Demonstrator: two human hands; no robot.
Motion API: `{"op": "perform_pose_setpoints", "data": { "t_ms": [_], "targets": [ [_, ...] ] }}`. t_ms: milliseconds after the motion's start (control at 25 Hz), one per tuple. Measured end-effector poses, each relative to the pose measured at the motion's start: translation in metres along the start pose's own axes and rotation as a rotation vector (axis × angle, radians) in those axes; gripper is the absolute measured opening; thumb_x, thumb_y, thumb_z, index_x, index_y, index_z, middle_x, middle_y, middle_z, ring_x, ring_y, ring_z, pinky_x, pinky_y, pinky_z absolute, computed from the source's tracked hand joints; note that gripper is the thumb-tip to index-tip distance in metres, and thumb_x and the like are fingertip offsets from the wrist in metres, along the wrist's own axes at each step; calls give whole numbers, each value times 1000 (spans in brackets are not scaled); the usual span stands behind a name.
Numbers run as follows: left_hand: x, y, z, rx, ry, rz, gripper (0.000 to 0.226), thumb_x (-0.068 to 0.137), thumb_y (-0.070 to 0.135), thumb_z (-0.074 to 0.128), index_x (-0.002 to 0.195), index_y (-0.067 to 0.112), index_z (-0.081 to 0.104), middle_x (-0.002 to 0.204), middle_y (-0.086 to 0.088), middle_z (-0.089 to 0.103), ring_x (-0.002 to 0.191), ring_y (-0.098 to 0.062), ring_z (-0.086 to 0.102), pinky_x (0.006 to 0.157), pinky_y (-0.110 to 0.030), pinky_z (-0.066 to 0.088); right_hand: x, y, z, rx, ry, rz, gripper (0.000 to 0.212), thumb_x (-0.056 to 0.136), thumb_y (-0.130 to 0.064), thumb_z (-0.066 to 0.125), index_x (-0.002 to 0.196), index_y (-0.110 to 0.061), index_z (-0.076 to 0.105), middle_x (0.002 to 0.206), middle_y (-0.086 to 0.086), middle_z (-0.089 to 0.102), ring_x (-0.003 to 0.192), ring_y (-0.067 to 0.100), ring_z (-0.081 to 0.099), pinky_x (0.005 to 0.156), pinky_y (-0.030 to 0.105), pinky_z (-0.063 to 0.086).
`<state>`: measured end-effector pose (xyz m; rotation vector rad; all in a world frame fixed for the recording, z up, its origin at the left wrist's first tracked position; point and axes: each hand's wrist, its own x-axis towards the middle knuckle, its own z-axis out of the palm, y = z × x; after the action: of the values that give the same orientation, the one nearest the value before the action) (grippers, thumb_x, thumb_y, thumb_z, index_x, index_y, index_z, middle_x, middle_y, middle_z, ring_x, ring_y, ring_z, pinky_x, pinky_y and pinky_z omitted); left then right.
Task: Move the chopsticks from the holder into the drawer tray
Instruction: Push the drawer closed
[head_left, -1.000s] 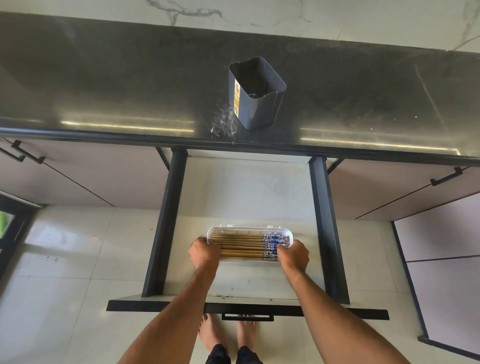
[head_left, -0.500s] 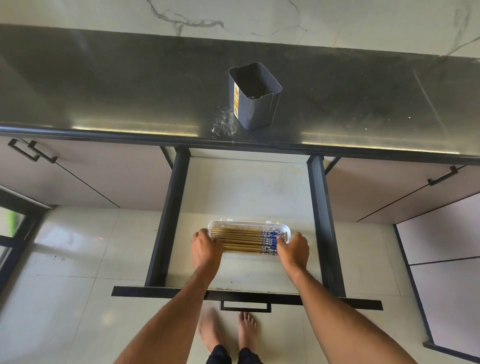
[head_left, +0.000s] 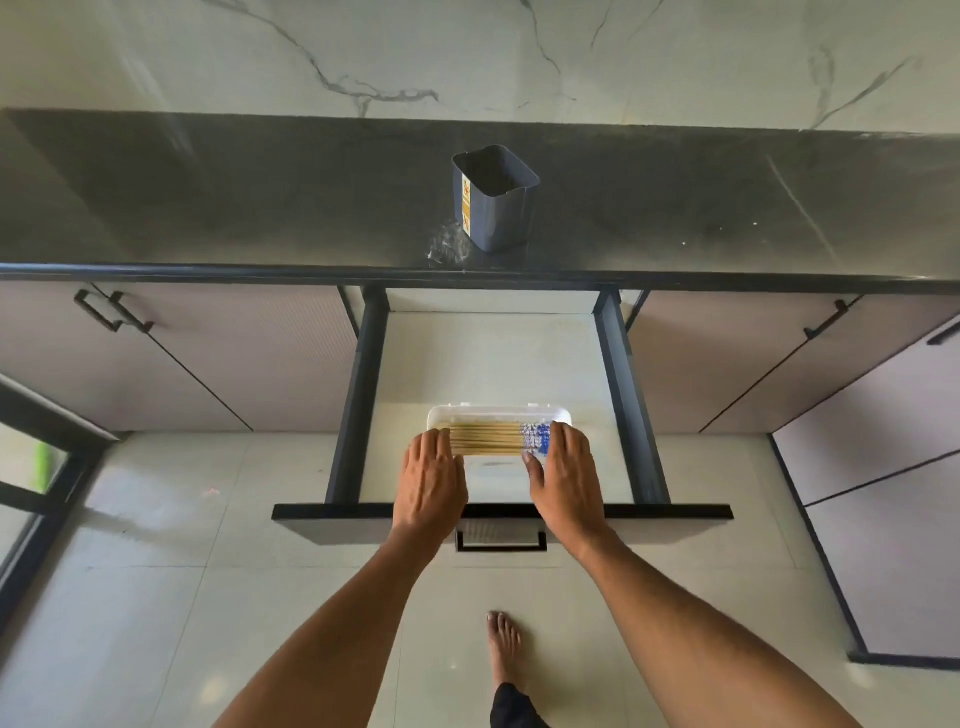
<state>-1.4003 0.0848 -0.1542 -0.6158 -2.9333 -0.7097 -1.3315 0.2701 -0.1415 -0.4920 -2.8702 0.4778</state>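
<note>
Fingers (head_left: 448, 448) of both hands lie flat and unclenched on the ends of the chopsticks (head_left: 485, 438) in the tray (head_left: 498, 414) — holder (head_left: 496, 200) on the counter (head_left: 208, 208) looks empty — only tidying seems left.

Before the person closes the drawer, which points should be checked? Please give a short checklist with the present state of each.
1. Holder has no chopsticks left: ok, none stick out of it.
2. Chopsticks lie flat in the tray: ok, bundled side by side.
3. Tray sits fully inside the drawer: ok.
4. Left hand and right hand are out of the drawer: not ok, both rest at the tray ends.
5. Nothing pokes above the drawer sides: cannot tell.
</note>
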Motion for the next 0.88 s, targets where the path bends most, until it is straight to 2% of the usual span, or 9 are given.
{"op": "perform_pose_setpoints", "data": {
  "t_ms": [160, 280, 440, 520, 600, 680, 800, 880],
  "targets": [
    [-63, 1, -9, 28, -1, 114, 44, 97, 16, 55, 139, 5, 46, 130, -11, 57, 116, -25, 54, 105, -40, 47, -62, -19, -3, -45, 26, -123, 55, 100, -32, 56, 142, 2, 46, 135, 16, 53, 126, 27, 51, 108, 38, 46],
    [-108, -5, -7, 62, 10, 227, 44, 94, 10, 59, 137, 3, 50, 131, -13, 57, 122, -28, 53, 109, -40, 43, -110, -24, 0, -28, 43, -223, 50, 97, -20, 61, 141, 0, 50, 134, 15, 56, 127, 27, 53, 109, 36, 47],
    [-133, -6, 9, 98, -72, 383, 42, 88, 4, 69, 129, 2, 57, 119, -11, 60, 109, -28, 59, 99, -39, 51, -142, -14, 12, -58, -42, -321, 40, 91, -6, 67, 130, -2, 61, 121, 14, 64, 114, 27, 62, 101, 35, 53],
    [-134, -5, 19, 129, -179, 370, 49, 83, 7, 76, 128, 4, 58, 118, -9, 60, 105, -25, 59, 95, -38, 53, -141, -8, 21, -93, -162, -317, 44, 93, -4, 62, 137, -5, 55, 132, 13, 60, 126, 25, 56, 111, 34, 45],
    [-127, -5, 32, 158, -289, 356, 61, 77, 6, 81, 133, 5, 55, 123, -8, 59, 110, -24, 58, 101, -35, 50, -132, 0, 34, -139, -257, -334, 51, 97, -3, 54, 147, -7, 43, 147, 12, 49, 139, 23, 44, 120, 34, 34],
    [-117, -3, 38, 181, -368, 340, 64, 80, 2, 76, 138, 7, 50, 131, -7, 56, 119, -24, 54, 109, -34, 43, -121, 0, 42, -190, -304, -358, 51, 98, -3, 51, 148, -8, 42, 147, 11, 47, 140, 23, 41, 122, 33, 29],
    [-97, 3, 53, 233, -449, 334, 53, 86, 0, 65, 137, 10, 51, 132, -7, 57, 124, -25, 54, 109, -32, 41, -100, 1, 54, -240, -398, -347, 37, 100, -7, 50, 137, -11, 53, 135, 9, 57, 128, 22, 51, 116, 31, 37],
    [-85, 8, 63, 218, -487, 277, 46, 87, -1, 62, 131, 13, 57, 127, -7, 63, 119, -27, 60, 99, -34, 49, -85, 2, 57, -269, -463, -297, 28, 99, -7, 53, 124, -13, 64, 122, 7, 66, 116, 22, 62, 105, 32, 49]
  ]
}}
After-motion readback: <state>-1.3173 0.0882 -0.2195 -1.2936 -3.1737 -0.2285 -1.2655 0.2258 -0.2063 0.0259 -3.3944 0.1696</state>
